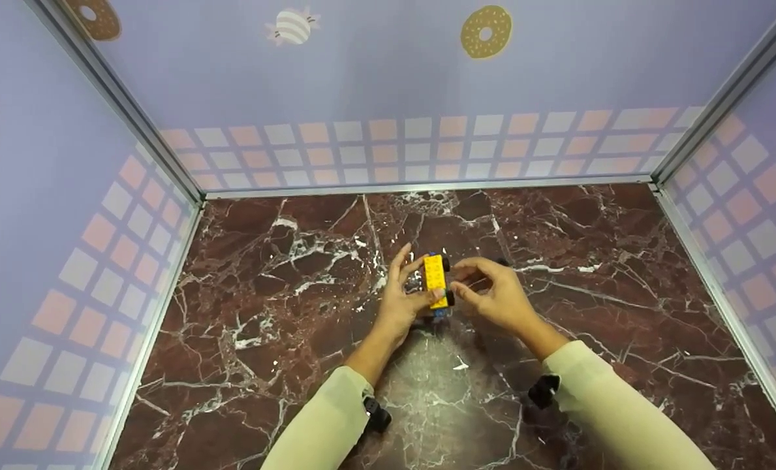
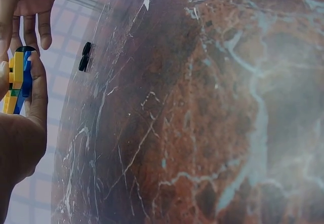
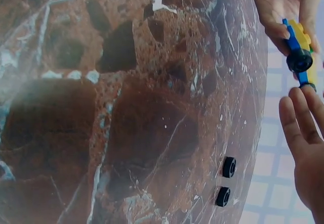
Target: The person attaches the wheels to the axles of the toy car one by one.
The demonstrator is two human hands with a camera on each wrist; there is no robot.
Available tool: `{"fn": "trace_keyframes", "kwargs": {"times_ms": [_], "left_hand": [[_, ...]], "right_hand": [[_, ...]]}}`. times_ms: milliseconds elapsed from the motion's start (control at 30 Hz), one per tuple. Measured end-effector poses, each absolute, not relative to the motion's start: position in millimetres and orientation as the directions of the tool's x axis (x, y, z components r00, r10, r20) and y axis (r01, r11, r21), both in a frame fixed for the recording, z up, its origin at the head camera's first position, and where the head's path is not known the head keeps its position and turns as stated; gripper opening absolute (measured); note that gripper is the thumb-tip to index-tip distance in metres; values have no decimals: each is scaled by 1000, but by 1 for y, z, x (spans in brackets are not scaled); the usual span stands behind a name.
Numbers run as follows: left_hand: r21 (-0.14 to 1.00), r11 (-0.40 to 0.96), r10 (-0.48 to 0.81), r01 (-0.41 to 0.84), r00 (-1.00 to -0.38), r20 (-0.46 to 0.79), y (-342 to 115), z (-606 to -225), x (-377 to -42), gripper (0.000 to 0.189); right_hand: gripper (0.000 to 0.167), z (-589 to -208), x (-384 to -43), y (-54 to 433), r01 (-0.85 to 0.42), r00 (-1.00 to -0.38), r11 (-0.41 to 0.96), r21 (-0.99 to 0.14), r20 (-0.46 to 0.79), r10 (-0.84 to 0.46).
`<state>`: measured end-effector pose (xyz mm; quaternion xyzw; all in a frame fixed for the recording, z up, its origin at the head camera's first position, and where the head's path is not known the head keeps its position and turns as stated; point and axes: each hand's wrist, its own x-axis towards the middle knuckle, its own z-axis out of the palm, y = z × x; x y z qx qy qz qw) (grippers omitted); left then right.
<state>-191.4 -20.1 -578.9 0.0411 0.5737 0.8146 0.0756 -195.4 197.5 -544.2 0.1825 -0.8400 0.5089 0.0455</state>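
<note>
My left hand (image 1: pixel 401 307) pinches a small toy car (image 1: pixel 434 277) built of bricks, thumb on its yellow studded top and fingers along the far side. Blue parts stick out at the car's ends, and black wheels (image 3: pixel 299 60) sit on the side facing my right hand. My right hand (image 1: pixel 502 297) is close beside those wheels, thumb and fingers loosely curved with nothing held between them. Its fingertips are right at the lower wheel (image 3: pixel 308 86) in the right wrist view. The left wrist view shows the car's yellow and blue bricks (image 2: pixel 19 80) between thumb and finger.
Two loose black wheels (image 3: pixel 226 181) stand near each other on the dark red marbled tabletop (image 1: pixel 296 294), partly hidden behind my right hand in the head view. Purple panels (image 1: pixel 388 78) with a pink and white checked band enclose the table at the back and sides.
</note>
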Motion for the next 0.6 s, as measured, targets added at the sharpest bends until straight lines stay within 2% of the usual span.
{"fn": "trace_keyframes", "kwargs": {"times_ms": [233,400,600], "left_hand": [[953,-299,208,-56,-978,7,-18,-577,-189,118],[960,-276,217,-52,-976,10,-17,-577,-188,122],[964,-261,238,-53,-971,11,-16,-575,-188,126]], "right_hand": [[45,-546,-209,199,-308,-951,498,-810,264,-158],[58,-547,-217,194,-265,-964,507,-820,218,-151],[61,-544,-222,185,-245,-969,500,-831,187,-163]]}}
